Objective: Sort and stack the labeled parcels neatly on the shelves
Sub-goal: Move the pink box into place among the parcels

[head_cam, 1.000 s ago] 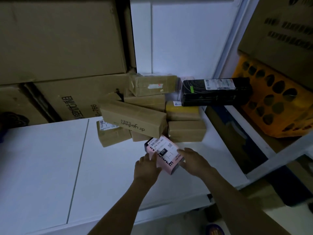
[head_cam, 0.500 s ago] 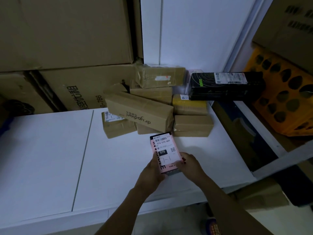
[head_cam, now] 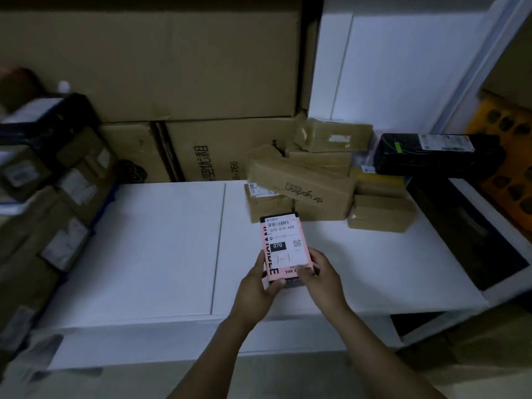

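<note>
Head view: left hand (head_cam: 254, 286) and right hand (head_cam: 324, 279) both pinch pink parcel (head_cam: 283, 246) above white shelf (head_cam: 161, 249).

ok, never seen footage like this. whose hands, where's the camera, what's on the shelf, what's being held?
No robot here: these are a person's two bare hands. The single picture comes from a wide-angle camera worn on the head, looking forward and down. The left hand and right hand together hold a small pink box with a white shipping label, label up, over the white shelf board. At the shelf's back right lies a loose pile of brown taped cardboard parcels, with a long black wrapped parcel at its right. Large brown cartons stand behind.
</note>
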